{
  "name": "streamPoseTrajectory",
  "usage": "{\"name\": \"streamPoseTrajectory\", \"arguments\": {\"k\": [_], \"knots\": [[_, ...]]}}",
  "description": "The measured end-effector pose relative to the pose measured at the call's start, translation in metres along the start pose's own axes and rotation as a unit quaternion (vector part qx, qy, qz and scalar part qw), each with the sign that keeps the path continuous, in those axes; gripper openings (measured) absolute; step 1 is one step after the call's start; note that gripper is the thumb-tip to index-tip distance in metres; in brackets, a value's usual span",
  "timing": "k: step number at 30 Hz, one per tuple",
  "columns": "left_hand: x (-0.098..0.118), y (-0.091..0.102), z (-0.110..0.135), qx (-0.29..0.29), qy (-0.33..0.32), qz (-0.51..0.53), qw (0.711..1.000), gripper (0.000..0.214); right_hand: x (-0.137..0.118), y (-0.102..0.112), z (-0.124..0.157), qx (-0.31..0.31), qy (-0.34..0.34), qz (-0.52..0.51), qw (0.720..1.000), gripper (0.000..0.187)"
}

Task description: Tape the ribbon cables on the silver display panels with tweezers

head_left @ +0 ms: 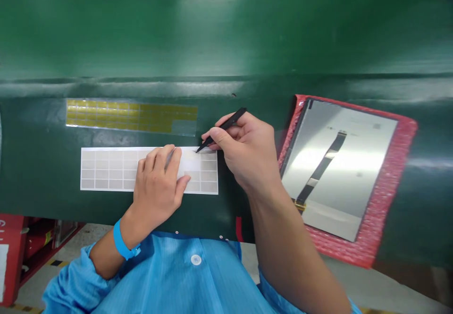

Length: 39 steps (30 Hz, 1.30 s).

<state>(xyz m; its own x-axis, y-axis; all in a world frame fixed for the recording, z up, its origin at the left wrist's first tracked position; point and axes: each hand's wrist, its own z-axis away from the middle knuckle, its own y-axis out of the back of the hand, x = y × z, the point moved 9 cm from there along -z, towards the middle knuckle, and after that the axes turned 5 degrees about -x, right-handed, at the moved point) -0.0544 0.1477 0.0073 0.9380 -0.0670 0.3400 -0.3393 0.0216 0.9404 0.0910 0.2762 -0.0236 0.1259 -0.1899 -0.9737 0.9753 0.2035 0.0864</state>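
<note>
A white sheet of grey rectangular labels (102, 170) lies flat on the green work mat. My left hand (159, 177) rests on the middle of the sheet, palm down, fingers stretched out and thumb apart. A small greyish patch shows between two of its fingers. My right hand (247, 148) grips a slim black pointed tool (226, 124), pen-like in shape; its exact kind is unclear. The tool's tip touches or hovers just over the sheet's upper right part, beside a bare white area. Behind the sheet lies a clear strip with yellow rectangles (120, 115), one end of it without yellow.
To the right, a flat display panel (348, 163) with a dark ribbon cable (322, 167) lies on pink bubble wrap (392, 191). The green mat (226, 35) stretches back. A red rack (33, 252) stands below the table's left front edge.
</note>
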Motion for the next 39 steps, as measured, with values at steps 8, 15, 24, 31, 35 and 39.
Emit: {"name": "streamPoseTrajectory", "arguments": {"k": [8,15,24,31,35,39], "knots": [[-0.011,0.001,-0.003,0.004,0.000,-0.007,1.000,0.052,-0.027,0.005,0.029,-0.007,0.097,-0.111,0.989,0.022],[0.016,0.027,-0.012,0.068,-0.067,-0.031,0.995,0.032,-0.023,0.144,0.075,0.130,0.076,-0.082,0.985,0.033],[0.149,-0.018,-0.030,0.072,-0.158,0.163,0.971,0.013,0.019,0.189,0.091,0.173,-0.067,-0.033,0.982,0.027],[0.149,-0.029,-0.028,0.079,-0.138,0.160,0.974,0.013,0.009,0.186,0.088,0.201,-0.062,-0.019,0.978,0.023],[0.151,-0.028,-0.028,0.072,-0.138,0.172,0.973,0.014,0.001,0.186,0.090,0.216,-0.063,-0.002,0.974,0.020],[0.151,-0.028,-0.029,0.065,-0.141,0.180,0.971,0.017,0.002,0.185,0.092,0.229,-0.075,0.010,0.971,0.018]]}}
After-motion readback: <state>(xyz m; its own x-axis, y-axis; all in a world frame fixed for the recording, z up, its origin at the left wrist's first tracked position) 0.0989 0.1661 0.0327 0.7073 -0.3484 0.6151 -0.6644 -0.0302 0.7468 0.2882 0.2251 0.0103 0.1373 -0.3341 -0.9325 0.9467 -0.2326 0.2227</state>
